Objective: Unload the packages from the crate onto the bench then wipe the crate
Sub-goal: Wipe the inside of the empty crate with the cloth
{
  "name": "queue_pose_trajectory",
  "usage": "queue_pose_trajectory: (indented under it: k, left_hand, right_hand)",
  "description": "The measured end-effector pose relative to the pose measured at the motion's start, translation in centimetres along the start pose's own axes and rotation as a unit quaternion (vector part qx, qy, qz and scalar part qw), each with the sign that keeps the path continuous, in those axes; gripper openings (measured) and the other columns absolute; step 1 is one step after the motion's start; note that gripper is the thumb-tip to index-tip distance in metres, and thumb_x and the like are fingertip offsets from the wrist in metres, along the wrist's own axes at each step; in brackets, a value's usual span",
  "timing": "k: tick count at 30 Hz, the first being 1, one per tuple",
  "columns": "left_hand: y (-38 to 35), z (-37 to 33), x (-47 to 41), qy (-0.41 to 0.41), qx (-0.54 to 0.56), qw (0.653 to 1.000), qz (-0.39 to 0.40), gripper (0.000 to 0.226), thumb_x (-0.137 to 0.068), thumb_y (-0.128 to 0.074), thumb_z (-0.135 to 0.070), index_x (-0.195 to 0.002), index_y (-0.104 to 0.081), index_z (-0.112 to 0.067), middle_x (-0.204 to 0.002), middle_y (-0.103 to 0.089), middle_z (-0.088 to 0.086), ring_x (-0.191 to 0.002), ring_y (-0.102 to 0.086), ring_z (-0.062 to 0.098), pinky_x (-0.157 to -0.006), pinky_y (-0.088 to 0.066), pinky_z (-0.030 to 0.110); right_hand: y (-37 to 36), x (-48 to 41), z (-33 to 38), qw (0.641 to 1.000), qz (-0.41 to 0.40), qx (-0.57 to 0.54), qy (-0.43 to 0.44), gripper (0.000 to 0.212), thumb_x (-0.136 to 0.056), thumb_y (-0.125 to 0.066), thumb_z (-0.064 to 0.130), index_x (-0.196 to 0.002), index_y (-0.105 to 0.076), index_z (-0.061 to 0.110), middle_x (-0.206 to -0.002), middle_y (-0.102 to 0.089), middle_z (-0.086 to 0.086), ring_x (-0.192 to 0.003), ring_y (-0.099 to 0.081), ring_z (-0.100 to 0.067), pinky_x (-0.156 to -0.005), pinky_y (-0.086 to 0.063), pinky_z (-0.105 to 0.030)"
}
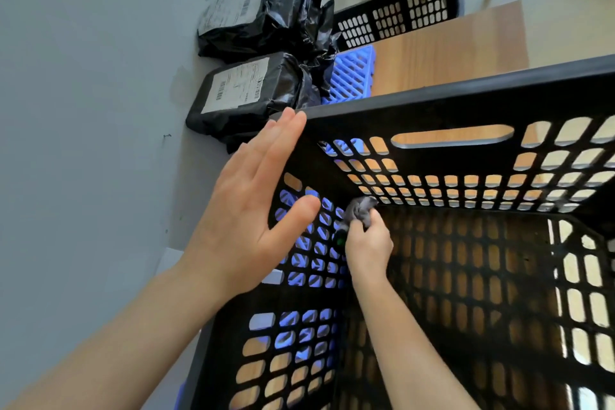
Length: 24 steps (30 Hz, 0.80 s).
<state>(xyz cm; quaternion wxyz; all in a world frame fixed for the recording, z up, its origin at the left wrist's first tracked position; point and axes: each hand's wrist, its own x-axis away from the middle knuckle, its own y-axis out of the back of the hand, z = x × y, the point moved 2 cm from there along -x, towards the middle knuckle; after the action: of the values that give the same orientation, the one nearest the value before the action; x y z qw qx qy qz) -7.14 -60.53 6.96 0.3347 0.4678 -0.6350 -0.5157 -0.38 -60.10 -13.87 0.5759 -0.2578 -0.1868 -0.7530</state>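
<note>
**Q:** On the counter (466, 43), what is the state of things, largest item first?

**Me:** Black crate (432, 103) fills most of the view, standing on the wood. No packages visible inside it; I see only the perforated floor and walls. Judged from that, unloading is done.

**Q:** And the packages?

**Me:** Two black packages (243, 93) with white labels lie beyond the crate's far-left corner, near the wall, one behind the other. A blue lattice panel (352, 73) sits just beside them; a second black crate (399, 17) lies further back.

**Q:** Hands?

**Me:** My left hand (253, 210) is flat and released, fingers extended, palm against the outside of the left wall near the rim, apparently steadying it. My right hand (367, 243) is down inside, clenched around a small grey cloth (361, 206), which presses into the far-left bottom corner.

**Q:** Progress?

**Me:** Wiping stage underway. How much of the interior is already wiped, I cannot tell; the outer faces look untouched.
</note>
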Motion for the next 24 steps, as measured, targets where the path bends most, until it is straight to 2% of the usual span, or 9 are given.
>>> queue_pose_trajectory:
  k: [3, 7, 10, 13, 15, 18, 21, 23, 24]
  left_hand:
    - [0.1, 0.1, 0.0, 0.009, 0.002, 1.0, -0.005, 0.07, -0.09, -0.041, -0.043, -0.155, -0.02, -0.026, -0.161, -0.021, -0.012, -0.149, -0.014, 0.004, -0.12, -0.022, 0.047]
    - [0.1, 0.1, -0.1, 0.001, 0.007, 1.0, -0.016, 0.068, -0.09, -0.041, -0.039, -0.154, -0.023, -0.021, -0.16, -0.025, -0.007, -0.149, -0.017, 0.006, -0.12, -0.023, 0.041]
    - [0.1, 0.0, -0.1, 0.008, 0.014, 0.999, -0.036, 0.066, -0.09, -0.04, -0.038, -0.152, -0.023, -0.024, -0.16, -0.027, -0.003, -0.148, -0.02, 0.008, -0.12, -0.024, 0.039]
    - [0.0, 0.2, 0.0, 0.008, 0.012, 0.999, -0.031, 0.067, -0.091, -0.041, -0.04, -0.153, -0.023, -0.022, -0.16, -0.027, -0.004, -0.148, -0.02, 0.008, -0.12, -0.024, 0.039]
    - [0.0, 0.3, 0.0, 0.006, 0.002, 1.0, -0.027, 0.068, -0.092, -0.041, -0.041, -0.154, -0.023, -0.02, -0.16, -0.026, -0.004, -0.148, -0.019, 0.007, -0.12, -0.022, 0.033]
    - [0.1, 0.2, 0.0, 0.014, 0.002, 1.0, -0.024, 0.068, -0.092, -0.04, -0.043, -0.154, -0.023, -0.022, -0.16, -0.026, -0.006, -0.148, -0.019, 0.005, -0.119, -0.019, 0.024]
    - [0.1, 0.1, -0.1, 0.02, 0.002, 1.0, -0.023, 0.068, -0.091, -0.04, -0.045, -0.154, -0.023, -0.024, -0.159, -0.026, -0.008, -0.147, -0.019, 0.003, -0.119, -0.018, 0.021]
    - [0.1, 0.1, -0.1, 0.019, -0.003, 1.0, -0.02, 0.069, -0.091, -0.04, -0.045, -0.154, -0.023, -0.024, -0.16, -0.026, -0.008, -0.147, -0.018, 0.003, -0.119, -0.018, 0.021]
    - [0.1, 0.1, -0.1, 0.017, -0.006, 1.0, -0.02, 0.069, -0.091, -0.04, -0.045, -0.154, -0.023, -0.024, -0.16, -0.026, -0.008, -0.147, -0.018, 0.003, -0.119, -0.017, 0.02]
  right_hand:
    - [0.2, 2.2, 3.1, 0.998, 0.004, -0.055, 0.021, 0.039, -0.093, -0.047, 0.011, -0.131, -0.054, 0.014, -0.123, -0.062, -0.003, -0.116, -0.055, -0.018, -0.096, -0.041, -0.025]
    - [-0.8, 7.8, 6.8, 0.971, 0.035, -0.138, 0.19, 0.046, -0.091, -0.055, 0.013, -0.133, -0.052, 0.032, -0.122, -0.054, 0.024, -0.118, -0.05, 0.0, -0.102, -0.043, -0.028]
    - [-1.3, 8.5, 7.7, 0.941, 0.024, -0.124, 0.315, 0.048, -0.089, -0.056, 0.015, -0.135, -0.052, 0.03, -0.122, -0.044, 0.04, -0.122, -0.045, 0.0, -0.101, -0.042, -0.026]
    - [-1.4, 6.8, 5.6, 0.922, -0.011, -0.075, 0.379, 0.053, -0.089, -0.056, 0.004, -0.139, -0.048, 0.019, -0.135, -0.046, 0.02, -0.128, -0.04, -0.002, -0.106, -0.038, -0.026]
    - [-1.5, 5.4, 3.4, 0.946, -0.028, -0.041, 0.32, 0.054, -0.089, -0.055, 0.002, -0.14, -0.047, 0.017, -0.137, -0.048, 0.01, -0.129, -0.039, -0.004, -0.109, -0.034, -0.025]
    - [-0.9, 2.9, 0.6, 0.992, -0.019, -0.002, 0.128, 0.05, -0.092, -0.05, 0.006, -0.14, -0.045, 0.019, -0.136, -0.052, 0.0, -0.128, -0.043, -0.012, -0.103, -0.031, -0.021]
    - [0.0, 0.1, -0.1, 0.999, -0.007, -0.027, -0.019, 0.045, -0.096, -0.046, 0.013, -0.141, -0.046, 0.016, -0.133, -0.056, -0.005, -0.126, -0.049, -0.02, -0.1, -0.036, -0.025]
    - [0.2, 0.0, 1.1, 0.997, -0.009, -0.059, -0.056, 0.044, -0.095, -0.047, 0.013, -0.138, -0.049, 0.016, -0.129, -0.058, -0.007, -0.121, -0.053, -0.021, -0.096, -0.042, -0.026]
    - [0.3, 0.7, 2.0, 0.996, -0.007, -0.079, -0.051, 0.044, -0.094, -0.047, 0.012, -0.137, -0.05, 0.017, -0.127, -0.058, -0.006, -0.115, -0.056, -0.018, -0.089, -0.045, -0.02]
